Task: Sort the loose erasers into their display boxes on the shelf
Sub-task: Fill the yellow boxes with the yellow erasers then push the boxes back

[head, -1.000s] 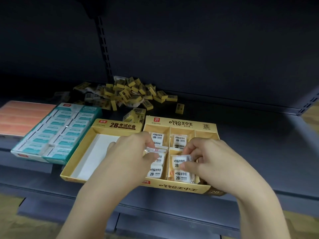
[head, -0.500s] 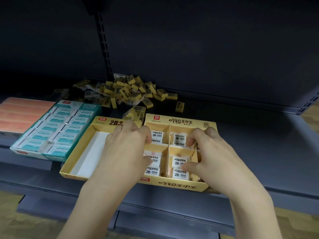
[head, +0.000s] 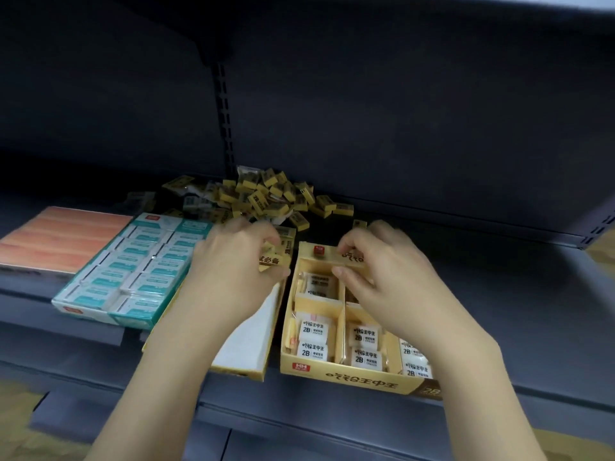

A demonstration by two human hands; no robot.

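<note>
Loose erasers (head: pixel 266 197): small yellow-sleeved blocks, jumbled heap at shelf back.

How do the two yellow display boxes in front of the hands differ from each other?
The left yellow box shows a bare white floor with no dividers; the right yellow box is split by card dividers into compartments. The left box shows no erasers; the right box holds white wrapped 2B erasers. The left hand grips the left box's back flap; the right hand grips the right box's. Both are yellow cardboard and sit side by side on the shelf.
</note>
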